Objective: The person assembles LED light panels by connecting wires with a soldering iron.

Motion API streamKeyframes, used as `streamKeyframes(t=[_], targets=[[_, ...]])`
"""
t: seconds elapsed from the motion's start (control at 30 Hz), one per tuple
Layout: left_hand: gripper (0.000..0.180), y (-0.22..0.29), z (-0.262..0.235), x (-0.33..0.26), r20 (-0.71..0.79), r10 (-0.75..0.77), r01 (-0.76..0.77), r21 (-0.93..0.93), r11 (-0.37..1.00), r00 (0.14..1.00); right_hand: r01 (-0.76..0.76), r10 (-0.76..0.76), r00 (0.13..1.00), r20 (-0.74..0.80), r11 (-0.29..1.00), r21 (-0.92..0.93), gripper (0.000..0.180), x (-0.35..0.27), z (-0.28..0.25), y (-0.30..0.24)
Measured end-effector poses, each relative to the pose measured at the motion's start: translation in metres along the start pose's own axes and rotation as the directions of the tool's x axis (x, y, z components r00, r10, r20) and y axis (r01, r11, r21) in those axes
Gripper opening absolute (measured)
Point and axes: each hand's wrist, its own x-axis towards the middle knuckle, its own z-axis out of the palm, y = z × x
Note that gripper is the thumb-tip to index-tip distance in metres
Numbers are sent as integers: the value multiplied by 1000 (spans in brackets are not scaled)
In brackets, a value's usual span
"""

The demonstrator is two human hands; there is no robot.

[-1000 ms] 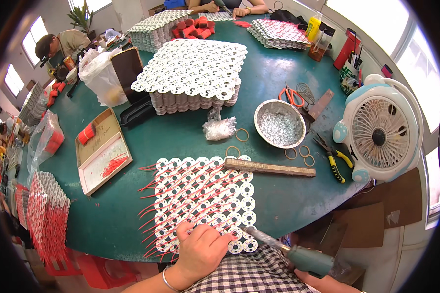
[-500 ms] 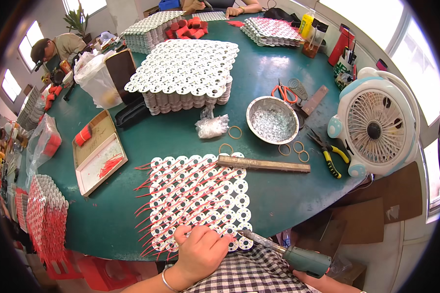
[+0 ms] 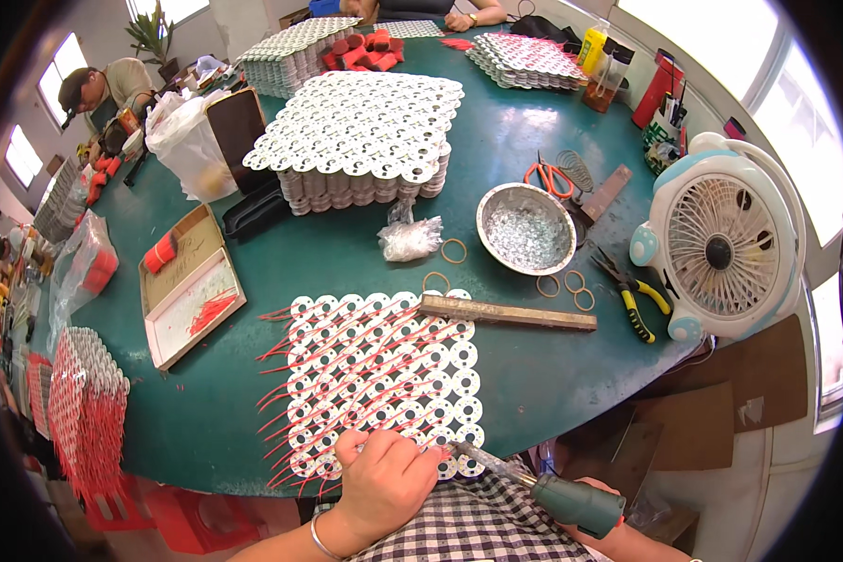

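A sheet of round white circuit boards [image 3: 464,354] lies at the table's near edge, with rows of thin red wires [image 3: 273,393] running slantwise across it. Over its front edge, my left hand [image 3: 389,482] is closed, fingertips pinching what looks like a red wire near the front right corner. My right hand [image 3: 601,489] is wrapped round the green handle of a soldering iron [image 3: 571,501], mostly hidden behind it. The iron's tip meets the sheet just right of my left fingertips. A wooden bar [image 3: 510,313] rests across the sheet's far right corner.
Behind the sheet stand a metal bowl [image 3: 526,230], pliers [image 3: 639,295] and orange-handled scissors [image 3: 549,178]. A fan [image 3: 718,245] stands at right. Stacked white board sheets [image 3: 356,131] are farther back. A cardboard tray [image 3: 193,286] lies at left. Two other people work beyond.
The soldering iron's handle has shifted slightly left and down, its tip still by my left fingertips. My left hand has hardly moved. The person across the table has drawn one hand back.
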Motion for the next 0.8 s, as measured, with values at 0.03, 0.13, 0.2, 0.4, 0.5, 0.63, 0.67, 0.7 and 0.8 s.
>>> streamKeyframes(t=[0.03,0.13,0.2,0.4,0.5,0.63,0.67,0.7,0.8], targets=[[9,-1,1,-1,-7,7,-7,-9,1000,1000,51,-52,999,-4,998,-35,30,3,-2,-2],[11,0,1,-1,-22,10,-10,-21,1000,1000,-163,164,986,26,931,327,33,-11,0,0],[11,-1,1,-1,-31,8,-9,-34,999,1000,-392,393,907,153,655,646,35,-17,2,-3],[14,-4,2,-7,-26,-76,72,-141,987,997,-260,450,893,-18,548,795,37,-6,7,-15],[17,-3,-8,-9,-34,-68,61,-190,980,997,-240,408,913,-21,576,781,39,-20,9,-6],[17,2,-10,-18,-1,6,-6,-122,993,1000,-85,111,989,-98,967,239,33,-37,24,30],[17,2,-10,-19,-3,7,-7,-121,993,1000,-34,66,987,-143,977,213,39,-36,22,26],[16,3,-9,-20,2,11,-11,-110,994,1000,-32,64,987,-145,977,212,39,-42,22,31],[15,0,-7,-21,12,10,-8,-104,995,1000,-47,86,990,114,950,-310,48,-52,20,45]])
